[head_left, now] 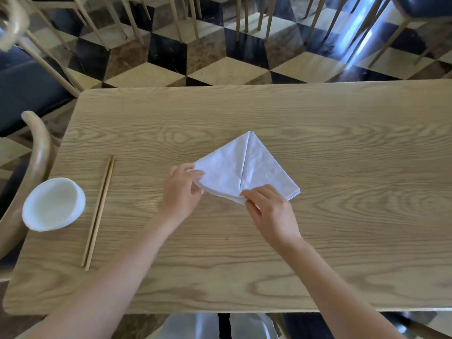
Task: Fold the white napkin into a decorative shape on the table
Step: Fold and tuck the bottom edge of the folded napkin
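Note:
The white napkin (pixel 247 167) lies folded into a diamond on the wooden table (pixel 244 265), with a crease running from its far tip down to its near corner. My left hand (pixel 181 192) pinches the napkin's left corner between thumb and fingers. At the near corner, my right hand (pixel 269 211) grips the stacked layers where the crease ends. Both forearms reach in from the table's near edge.
A white bowl (pixel 53 204) sits near the table's left edge. A pair of wooden chopsticks (pixel 99 211) lies beside it. A curved chair back (pixel 36 155) stands to the left. More chairs and a checkered floor lie beyond the far edge.

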The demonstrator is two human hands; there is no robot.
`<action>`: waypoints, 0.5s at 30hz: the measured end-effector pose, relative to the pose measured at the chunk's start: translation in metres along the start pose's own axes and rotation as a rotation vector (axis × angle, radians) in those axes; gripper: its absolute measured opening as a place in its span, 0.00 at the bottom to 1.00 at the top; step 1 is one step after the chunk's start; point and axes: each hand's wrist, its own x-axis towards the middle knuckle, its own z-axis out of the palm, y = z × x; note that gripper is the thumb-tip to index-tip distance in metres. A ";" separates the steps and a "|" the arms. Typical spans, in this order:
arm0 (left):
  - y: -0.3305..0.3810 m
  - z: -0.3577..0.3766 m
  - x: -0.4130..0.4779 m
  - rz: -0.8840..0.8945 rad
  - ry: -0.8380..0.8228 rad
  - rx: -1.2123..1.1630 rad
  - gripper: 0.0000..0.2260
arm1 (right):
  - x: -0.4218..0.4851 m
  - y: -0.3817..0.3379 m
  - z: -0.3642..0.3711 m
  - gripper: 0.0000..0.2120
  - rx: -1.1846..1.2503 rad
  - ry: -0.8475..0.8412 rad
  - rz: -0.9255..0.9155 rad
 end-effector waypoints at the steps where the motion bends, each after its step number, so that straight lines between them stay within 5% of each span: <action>1: 0.002 -0.006 0.010 0.035 -0.038 -0.001 0.13 | 0.013 -0.001 -0.010 0.09 -0.004 -0.016 0.006; 4: 0.008 -0.019 0.025 0.131 -0.058 -0.065 0.06 | 0.053 -0.002 -0.043 0.06 -0.037 -0.043 0.055; 15: 0.067 -0.082 -0.002 0.322 0.238 -0.274 0.10 | 0.112 -0.055 -0.181 0.11 0.015 -0.134 0.082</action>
